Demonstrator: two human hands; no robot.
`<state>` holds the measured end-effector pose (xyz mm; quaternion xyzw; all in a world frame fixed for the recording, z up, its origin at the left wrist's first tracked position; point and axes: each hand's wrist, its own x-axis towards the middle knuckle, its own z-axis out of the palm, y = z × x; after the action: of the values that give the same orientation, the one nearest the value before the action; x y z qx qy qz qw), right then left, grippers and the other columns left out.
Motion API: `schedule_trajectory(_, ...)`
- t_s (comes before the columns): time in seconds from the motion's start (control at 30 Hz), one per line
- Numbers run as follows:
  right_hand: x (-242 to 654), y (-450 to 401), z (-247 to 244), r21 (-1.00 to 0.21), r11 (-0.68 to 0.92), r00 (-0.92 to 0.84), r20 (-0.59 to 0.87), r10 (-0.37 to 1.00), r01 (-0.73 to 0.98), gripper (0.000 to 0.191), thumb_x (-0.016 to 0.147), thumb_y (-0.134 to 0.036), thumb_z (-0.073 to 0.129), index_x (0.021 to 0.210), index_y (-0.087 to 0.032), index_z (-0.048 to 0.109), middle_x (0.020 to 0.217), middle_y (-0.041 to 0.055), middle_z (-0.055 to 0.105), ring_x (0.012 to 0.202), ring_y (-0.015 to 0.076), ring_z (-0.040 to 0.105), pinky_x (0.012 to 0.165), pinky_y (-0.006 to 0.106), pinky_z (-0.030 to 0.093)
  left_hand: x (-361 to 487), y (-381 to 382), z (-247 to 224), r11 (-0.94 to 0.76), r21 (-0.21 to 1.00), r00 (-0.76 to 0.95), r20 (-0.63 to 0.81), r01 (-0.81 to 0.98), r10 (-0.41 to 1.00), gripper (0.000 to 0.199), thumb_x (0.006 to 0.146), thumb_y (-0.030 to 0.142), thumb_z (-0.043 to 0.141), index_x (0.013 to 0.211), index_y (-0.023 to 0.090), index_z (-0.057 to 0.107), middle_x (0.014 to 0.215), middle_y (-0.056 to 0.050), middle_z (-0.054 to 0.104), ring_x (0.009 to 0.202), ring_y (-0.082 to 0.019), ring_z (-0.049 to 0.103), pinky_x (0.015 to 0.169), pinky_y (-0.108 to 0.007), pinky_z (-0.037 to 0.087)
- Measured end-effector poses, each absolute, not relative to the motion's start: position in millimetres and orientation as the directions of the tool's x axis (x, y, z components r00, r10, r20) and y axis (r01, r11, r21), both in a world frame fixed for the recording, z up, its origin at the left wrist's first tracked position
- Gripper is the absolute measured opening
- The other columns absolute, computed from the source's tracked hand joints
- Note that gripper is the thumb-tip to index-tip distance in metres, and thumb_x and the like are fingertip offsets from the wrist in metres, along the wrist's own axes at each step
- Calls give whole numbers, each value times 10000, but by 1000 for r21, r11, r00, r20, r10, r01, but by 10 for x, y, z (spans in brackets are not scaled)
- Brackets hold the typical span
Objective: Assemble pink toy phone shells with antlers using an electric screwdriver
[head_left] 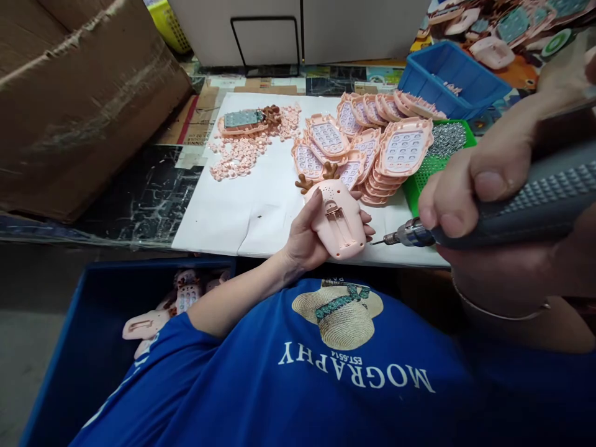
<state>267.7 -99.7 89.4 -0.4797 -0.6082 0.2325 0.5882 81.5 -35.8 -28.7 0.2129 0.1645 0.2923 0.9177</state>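
l. hand (302, 242) grip: thumb on top, fingers behind, pinching pink casing (342, 223) back-up, approx. over worktop (135, 186) front edge. r. hand (451, 195) grip wrapped round driver (526, 208); bit (379, 241) just beside casing's lower r. corner, seemingly apart. best: hold casing steady, bit square to hole (362, 244), l. fingertips clear of tip.

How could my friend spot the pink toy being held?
Find the big white sheet. At its near edge, the left hand holds the pink toy. Unlike the pink shells piled just beyond, it has brown antlers and shows a long open slot.
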Motion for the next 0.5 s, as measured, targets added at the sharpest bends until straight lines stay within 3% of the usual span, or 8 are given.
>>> schedule_trajectory(0.1,2343,-937,1035,-831,537,34,547,837,142,425,624,-646,844,993,-510,682,548,-68,426,319,126,442,307,341,462,815,-371,-266,740,493,781,-176,-457,599,623,836,675,565,1112,127,672,915,-138,762,999,-362,732,950,-528,535)
schedule_trajectory(0.17,2151,-932,1068,-820,565,168,572,803,93,380,631,-658,829,947,-496,694,562,-59,405,321,111,398,276,304,407,814,-377,-255,739,498,782,-176,-454,598,656,820,701,573,1115,124,673,915,-143,761,971,-352,739,942,-512,541)
schedule_trajectory(0.27,2091,-935,990,-795,602,311,594,742,81,346,644,-665,813,907,-465,710,579,-43,390,343,117,380,255,286,347,813,-381,-238,747,483,789,-166,-457,591,711,828,747,525,1107,111,675,896,-142,759,848,-299,753,888,-460,570)
schedule_trajectory(0.4,2397,-894,802,-795,587,310,602,736,150,417,590,-666,834,909,-421,723,668,-12,509,377,145,444,275,338,415,815,-376,-229,770,449,797,-183,-454,576,770,844,787,452,1105,99,677,871,-146,759,774,-270,747,818,-425,596)
schedule_trajectory(0.5,2589,-873,731,-801,572,271,598,754,175,472,565,-682,839,952,-440,716,871,11,629,422,151,489,288,352,448,820,-367,-240,783,428,797,-200,-452,570,793,845,799,432,1123,97,676,877,-157,763,781,-279,749,809,-434,601)
